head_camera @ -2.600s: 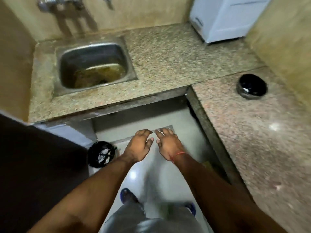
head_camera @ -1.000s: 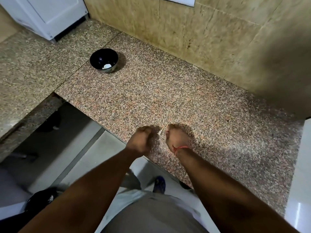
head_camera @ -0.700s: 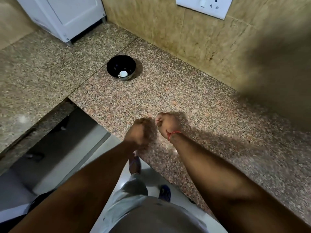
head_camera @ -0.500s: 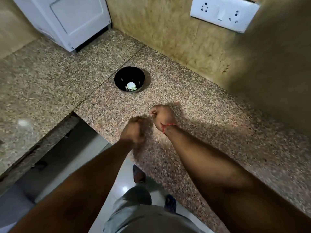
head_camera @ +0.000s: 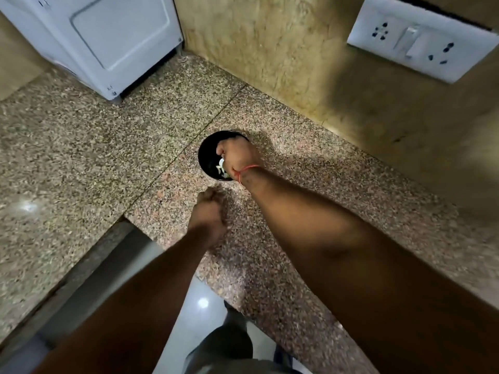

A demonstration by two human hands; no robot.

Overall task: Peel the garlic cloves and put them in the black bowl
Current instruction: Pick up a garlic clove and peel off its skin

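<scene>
Two speckled granite slabs form the L-shaped worktop [head_camera: 94, 147], meeting at a seam that runs to the black bowl [head_camera: 209, 155]. A white appliance [head_camera: 108, 41] occupies the corner; a switch-and-socket plate [head_camera: 421, 41] is mounted on the beige wall. The right hand [head_camera: 237, 155] hangs over the bowl, fingers curled; whether it pinches a clove cannot be told. White garlic cloves [head_camera: 221, 168] lie inside. The left hand [head_camera: 209, 211] is fisted over the worktop, contents hidden.

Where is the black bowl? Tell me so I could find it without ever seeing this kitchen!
Find the speckled granite counter that runs along the tan wall. Near the seam between its two slabs sits the black bowl, under the right hand. It is the only round, dark thing there, with white bits inside.
</scene>
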